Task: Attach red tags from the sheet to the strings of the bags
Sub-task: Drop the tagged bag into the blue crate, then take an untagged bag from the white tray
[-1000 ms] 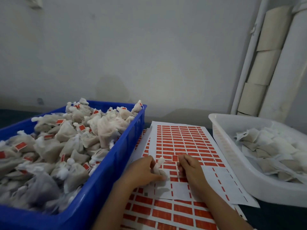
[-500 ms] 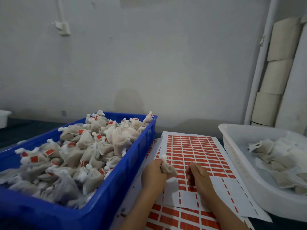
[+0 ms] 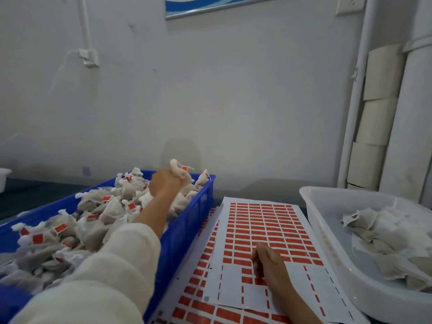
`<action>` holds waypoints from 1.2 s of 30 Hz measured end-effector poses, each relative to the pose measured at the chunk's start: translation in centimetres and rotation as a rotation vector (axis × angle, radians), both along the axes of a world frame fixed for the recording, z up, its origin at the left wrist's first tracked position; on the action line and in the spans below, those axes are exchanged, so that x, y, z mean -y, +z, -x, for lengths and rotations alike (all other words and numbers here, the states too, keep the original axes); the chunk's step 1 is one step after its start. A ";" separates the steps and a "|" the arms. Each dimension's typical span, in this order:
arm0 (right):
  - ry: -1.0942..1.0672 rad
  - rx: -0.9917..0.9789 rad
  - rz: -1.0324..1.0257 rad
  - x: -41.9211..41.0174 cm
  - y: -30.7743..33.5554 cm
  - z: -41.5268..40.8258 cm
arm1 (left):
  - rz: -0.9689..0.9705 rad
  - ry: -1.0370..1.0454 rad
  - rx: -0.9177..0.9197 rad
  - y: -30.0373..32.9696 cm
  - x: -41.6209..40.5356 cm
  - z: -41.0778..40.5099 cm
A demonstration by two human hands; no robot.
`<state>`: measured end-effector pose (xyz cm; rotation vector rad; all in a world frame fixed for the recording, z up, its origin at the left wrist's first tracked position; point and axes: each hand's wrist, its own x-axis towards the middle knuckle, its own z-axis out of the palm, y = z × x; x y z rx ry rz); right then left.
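Note:
My left hand (image 3: 166,183) is raised over the far end of the blue crate (image 3: 187,228) and grips a small white bag (image 3: 178,170) with a red tag on its string. The crate is heaped with tagged bags (image 3: 98,213). My right hand (image 3: 266,260) rests on the sheet of red tags (image 3: 261,220), fingers curled with the tips on the paper near the edge of the peeled area. I cannot tell whether it pinches a tag.
A white tub (image 3: 327,230) at the right holds untagged bags (image 3: 385,237). More tag sheets (image 3: 201,307) lie under the top one. A wall stands close behind, with a pipe and paper rolls (image 3: 378,113) at the far right.
My left hand lifted the bag off the sheet and carried it left and away, over the blue crate. My right hand stayed on the sheet. The camera tilted up.

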<state>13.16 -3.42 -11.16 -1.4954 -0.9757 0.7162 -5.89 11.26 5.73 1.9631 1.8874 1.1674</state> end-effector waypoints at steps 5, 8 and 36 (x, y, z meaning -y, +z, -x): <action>-0.016 0.010 0.018 -0.5 -0.1 -0.1 | 0.038 0.146 -0.099 -0.4 -2.4 6.3; -0.018 -0.010 0.011 -0.5 -0.2 -0.1 | 0.125 0.154 -0.450 -2.3 -3.1 8.7; -0.041 0.045 -0.132 0.9 1.7 0.0 | 0.113 -0.652 -0.201 2.1 10.5 -6.6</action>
